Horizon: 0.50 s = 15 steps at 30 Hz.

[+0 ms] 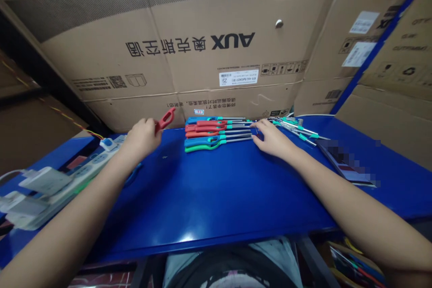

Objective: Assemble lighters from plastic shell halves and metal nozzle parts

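My left hand (143,138) is closed around a red lighter handle (166,119), whose looped end sticks out beyond the fingers toward the upper right. In the middle of the table lies a row of long-nosed gas lighters (205,135) with blue, red, orange and green handles and thin metal tubes pointing right. At those tube tips is my right hand (272,137), thumb and fingers apart, with nothing seen held. Just beyond it, loose metal lighter tubes with teal collars (297,128) lie in a pile, partly hidden by the hand.
White power strips with plugs (50,189) run along the left side of the blue table (202,198). Cardboard walls (189,13) enclose the back and right. A flat dark object, partly pixelated (347,162), lies at the right. Below the front edge sits a box of coloured pieces (357,265).
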Tool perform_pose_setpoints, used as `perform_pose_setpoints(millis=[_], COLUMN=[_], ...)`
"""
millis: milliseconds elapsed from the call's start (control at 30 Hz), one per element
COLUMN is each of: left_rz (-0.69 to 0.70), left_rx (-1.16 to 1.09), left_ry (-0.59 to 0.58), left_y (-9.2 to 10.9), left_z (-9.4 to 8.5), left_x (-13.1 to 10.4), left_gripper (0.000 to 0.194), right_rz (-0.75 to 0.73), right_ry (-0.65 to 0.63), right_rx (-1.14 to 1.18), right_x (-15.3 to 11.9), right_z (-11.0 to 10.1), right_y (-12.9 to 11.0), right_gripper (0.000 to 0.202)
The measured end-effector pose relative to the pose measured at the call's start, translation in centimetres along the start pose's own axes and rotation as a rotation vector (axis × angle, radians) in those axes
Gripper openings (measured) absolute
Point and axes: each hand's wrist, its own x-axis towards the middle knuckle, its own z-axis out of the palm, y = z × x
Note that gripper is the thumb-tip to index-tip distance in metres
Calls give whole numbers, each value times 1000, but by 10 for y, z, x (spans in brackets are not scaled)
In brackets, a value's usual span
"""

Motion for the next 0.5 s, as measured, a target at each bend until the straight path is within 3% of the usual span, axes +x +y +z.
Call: perform_pose_setpoints(millis=[33,100,167,233,333,500], left_rz=[68,358,564,678,780,720], left_rx=[-36,-229,-355,-415,-516,-687], left_ry=[32,72,41,12,4,-3], left_y=[10,36,63,86,102,96], left_z=[-4,-7,-1,12,35,58], left_x=[-8,-29,-51,-69,-78,-71], left_gripper=[37,29,25,25,31,37], right_rz=[-62,-215,-357,-435,-443,-310], right_ry=[37,63,-10,-144,-311,-421], right_rx=[68,197,287,318,245,331], right_x=[0,-3,-7,-12,-16,-14], right_z=[-1,-5,-9,-11,-9,1], right_y=[-3,-14,-26,-38,-49,-45], right_gripper=[38,46,48,37,13,17])
